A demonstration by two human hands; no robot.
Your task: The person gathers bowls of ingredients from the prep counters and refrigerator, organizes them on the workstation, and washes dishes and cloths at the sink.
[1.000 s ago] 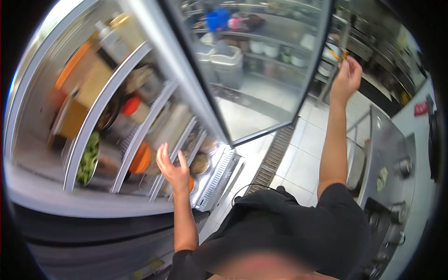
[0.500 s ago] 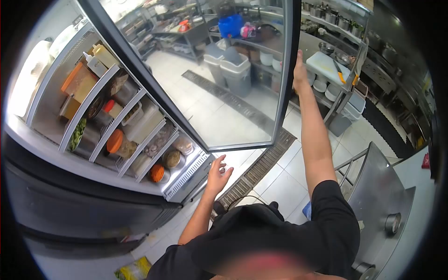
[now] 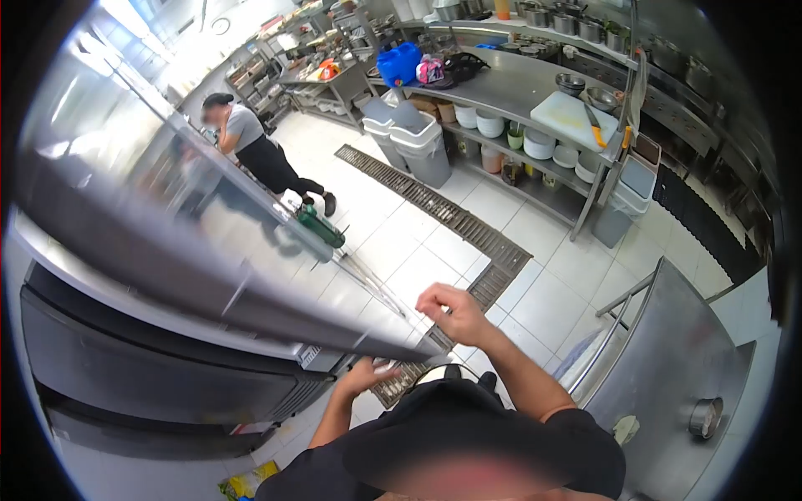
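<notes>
The glass-fronted refrigerator door [image 3: 225, 267] cuts diagonally across the left side, blurred by motion, and hides the shelves. My left hand [image 3: 361, 378] is just below the door's dark frame, fingers stretched out and nothing in them; whether it touches the frame I cannot tell. Above the door's near end is my right hand [image 3: 455, 316], loosely curled with a gap between thumb and fingers. It holds nothing and looks apart from the door.
A person [image 3: 251, 142] leans at the far left beyond the door. A floor drain grate [image 3: 434, 204] crosses the tiles. Grey bins [image 3: 422, 150] stand by a steel worktable [image 3: 501, 79] bearing a cutting board [image 3: 572, 117] and knife [image 3: 594, 125]. A steel counter [image 3: 668, 359] is at right.
The refrigerator door has swung left toward its cabinet, covering the shelves seen before. My right hand has left the door's far edge and come back toward me. My left hand is slightly lower.
</notes>
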